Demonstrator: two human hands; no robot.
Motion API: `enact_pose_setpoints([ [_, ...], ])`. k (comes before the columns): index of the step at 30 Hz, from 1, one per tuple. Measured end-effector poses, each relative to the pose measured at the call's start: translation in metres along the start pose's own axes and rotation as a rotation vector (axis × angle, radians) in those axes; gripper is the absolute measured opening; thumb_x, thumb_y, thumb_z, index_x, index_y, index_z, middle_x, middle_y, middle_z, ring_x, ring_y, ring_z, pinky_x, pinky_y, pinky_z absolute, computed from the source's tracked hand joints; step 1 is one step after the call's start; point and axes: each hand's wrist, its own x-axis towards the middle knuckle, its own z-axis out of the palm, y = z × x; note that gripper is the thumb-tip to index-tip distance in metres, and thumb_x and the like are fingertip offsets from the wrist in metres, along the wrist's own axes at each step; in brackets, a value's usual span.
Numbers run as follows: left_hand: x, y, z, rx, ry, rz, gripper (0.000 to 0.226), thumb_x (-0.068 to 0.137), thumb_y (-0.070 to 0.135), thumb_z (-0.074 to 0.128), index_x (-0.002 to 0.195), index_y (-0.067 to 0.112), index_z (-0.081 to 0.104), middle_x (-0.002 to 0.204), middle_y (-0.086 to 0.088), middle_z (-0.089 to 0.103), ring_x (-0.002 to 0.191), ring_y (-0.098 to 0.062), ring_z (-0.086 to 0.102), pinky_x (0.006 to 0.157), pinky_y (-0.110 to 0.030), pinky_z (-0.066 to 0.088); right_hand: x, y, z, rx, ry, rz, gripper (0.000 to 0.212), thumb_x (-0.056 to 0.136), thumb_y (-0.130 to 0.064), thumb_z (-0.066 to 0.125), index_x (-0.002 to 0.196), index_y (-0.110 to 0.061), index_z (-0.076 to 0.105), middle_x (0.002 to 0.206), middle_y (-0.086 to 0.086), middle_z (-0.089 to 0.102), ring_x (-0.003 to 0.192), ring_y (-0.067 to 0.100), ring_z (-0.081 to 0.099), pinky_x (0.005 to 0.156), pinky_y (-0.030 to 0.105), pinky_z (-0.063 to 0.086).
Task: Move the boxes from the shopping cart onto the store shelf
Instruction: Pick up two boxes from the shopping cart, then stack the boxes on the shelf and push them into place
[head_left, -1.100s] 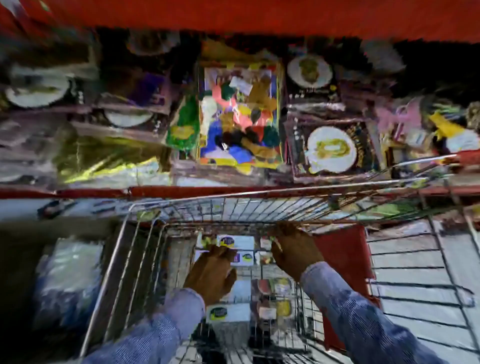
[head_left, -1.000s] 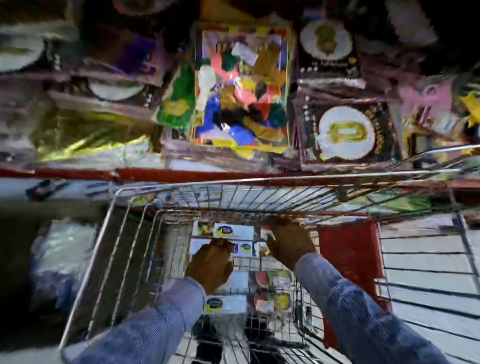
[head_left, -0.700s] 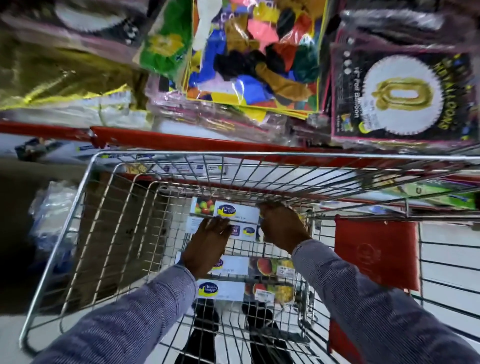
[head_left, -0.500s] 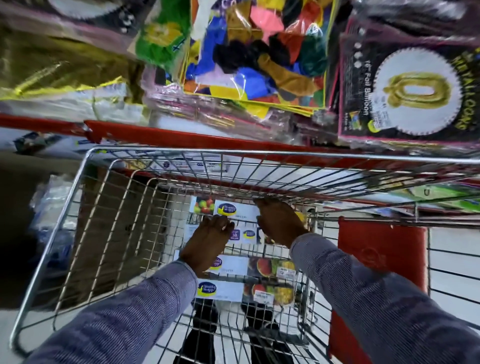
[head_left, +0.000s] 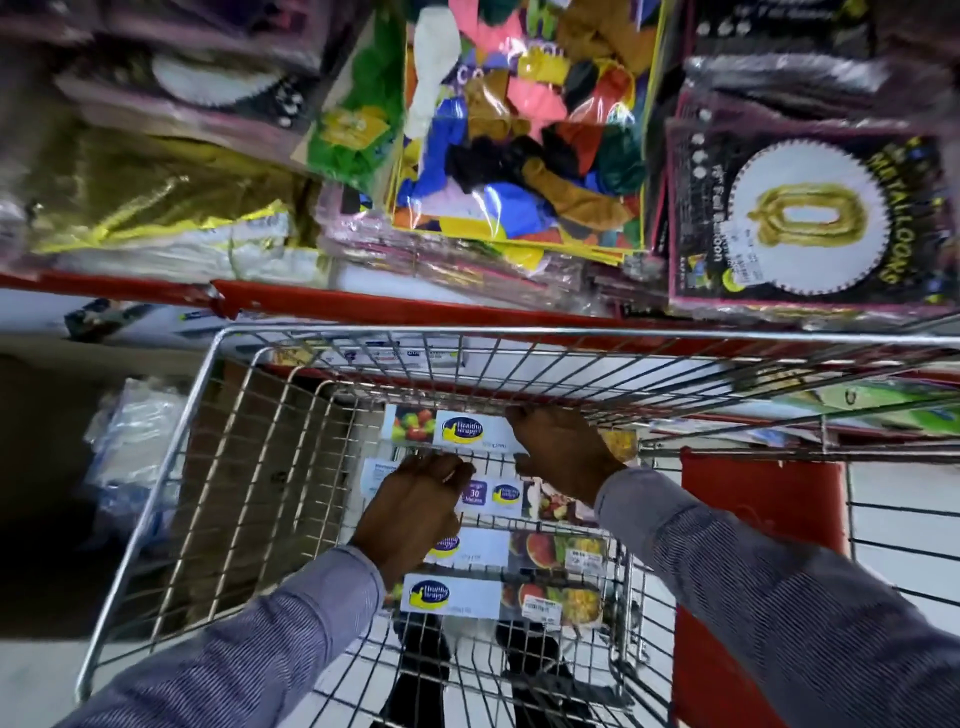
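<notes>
Several long white wrap boxes with fruit pictures lie side by side in the bottom of the wire shopping cart (head_left: 156, 499). The farthest box (head_left: 457, 430) lies against the cart's front wall. My right hand (head_left: 558, 452) grips its right end, fingers curled over the top edge. My left hand (head_left: 415, 512) rests on the second box (head_left: 493, 493), fingers bent around its left part. Two more boxes (head_left: 457, 596) lie nearer to me, untouched. Both forearms wear grey-blue sleeves. The store shelf (head_left: 363, 304) with a red edge runs across just beyond the cart.
The shelf above the red edge is packed with balloon packs (head_left: 519, 130), a foil number balloon pack (head_left: 805, 218) and gold foil bags (head_left: 156, 202). A lower shelf level shows behind the cart's wire front. A red panel (head_left: 763, 519) stands right of the cart.
The view has tilted down and closer to the cart. My right hand moved forward onto the far box's right end; my left hand stayed on the boxes with fingers curling.
</notes>
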Motion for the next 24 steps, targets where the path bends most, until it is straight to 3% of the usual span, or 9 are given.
enact_pose_setpoints([
  [4, -0.035, 0.002, -0.06, -0.092, 0.087, 0.049, 0.069, 0.043, 0.031, 0.088, 0.108, 0.015, 0.073, 0.104, -0.004, 0.075, 0.077, -0.026, 0.073, 0.051, -0.026, 0.058, -0.045, -0.012, -0.066, 0.045, 0.091, -0.048, 0.058, 0.087, -0.036, 0.065, 0.135, -0.01, 0.046, 0.131, 0.015, 0.058, 0.121, 0.036, 0.054, 0.097, 0.041, 0.042],
  [6, -0.052, 0.002, -0.094, -0.12, 0.124, 0.082, 0.065, 0.048, 0.038, 0.079, 0.108, 0.016, 0.072, 0.103, -0.002, 0.075, 0.079, -0.024, 0.073, 0.05, -0.025, 0.058, -0.068, -0.021, -0.106, 0.035, 0.127, -0.068, 0.055, 0.088, -0.037, 0.063, 0.133, -0.01, 0.048, 0.133, 0.012, 0.057, 0.123, 0.033, 0.051, 0.099, 0.038, 0.036],
  [9, -0.081, 0.002, -0.16, -0.063, 0.201, 0.124, 0.07, 0.043, 0.049, 0.082, 0.107, 0.024, 0.071, 0.1, 0.007, 0.074, 0.076, -0.015, 0.073, 0.049, -0.02, 0.054, -0.111, -0.039, -0.18, -0.063, 0.227, -0.086, 0.056, 0.089, -0.04, 0.06, 0.134, -0.01, 0.045, 0.135, 0.01, 0.056, 0.126, 0.03, 0.049, 0.099, 0.034, 0.031],
  [12, -0.106, 0.0, -0.226, -0.034, 0.322, 0.139, 0.075, 0.045, 0.057, 0.076, 0.115, 0.031, 0.065, 0.11, 0.013, 0.071, 0.085, -0.012, 0.072, 0.055, -0.021, 0.056, -0.153, -0.053, -0.257, -0.103, 0.327, -0.064, 0.064, 0.086, -0.042, 0.064, 0.139, -0.013, 0.043, 0.139, 0.01, 0.055, 0.129, 0.029, 0.048, 0.103, 0.038, 0.035],
  [15, -0.129, 0.004, -0.297, -0.01, 0.466, 0.184, 0.07, 0.053, 0.06, 0.062, 0.117, 0.035, 0.057, 0.11, 0.015, 0.07, 0.087, -0.01, 0.07, 0.056, -0.02, 0.055, -0.196, -0.065, -0.328, -0.089, 0.457, -0.038, 0.06, 0.08, -0.043, 0.07, 0.131, -0.019, 0.049, 0.13, 0.01, 0.06, 0.118, 0.032, 0.057, 0.093, 0.041, 0.049],
  [19, -0.152, 0.014, -0.379, -0.02, 0.621, 0.213, 0.066, 0.055, 0.063, 0.058, 0.115, 0.037, 0.064, 0.106, 0.019, 0.071, 0.086, -0.01, 0.071, 0.06, -0.022, 0.058, -0.248, -0.074, -0.406, -0.142, 0.594, 0.048, 0.05, 0.079, -0.042, 0.072, 0.12, -0.018, 0.057, 0.111, 0.012, 0.067, 0.104, 0.031, 0.061, 0.08, 0.039, 0.048],
  [24, -0.151, 0.021, -0.455, 0.043, 0.687, 0.225, 0.072, 0.056, 0.065, 0.059, 0.126, 0.045, 0.056, 0.118, 0.024, 0.062, 0.108, -0.008, 0.062, 0.08, -0.029, 0.053, -0.282, -0.063, -0.468, -0.147, 0.737, 0.084, 0.045, 0.076, -0.042, 0.072, 0.114, -0.023, 0.059, 0.109, 0.007, 0.068, 0.099, 0.03, 0.063, 0.077, 0.04, 0.054],
])
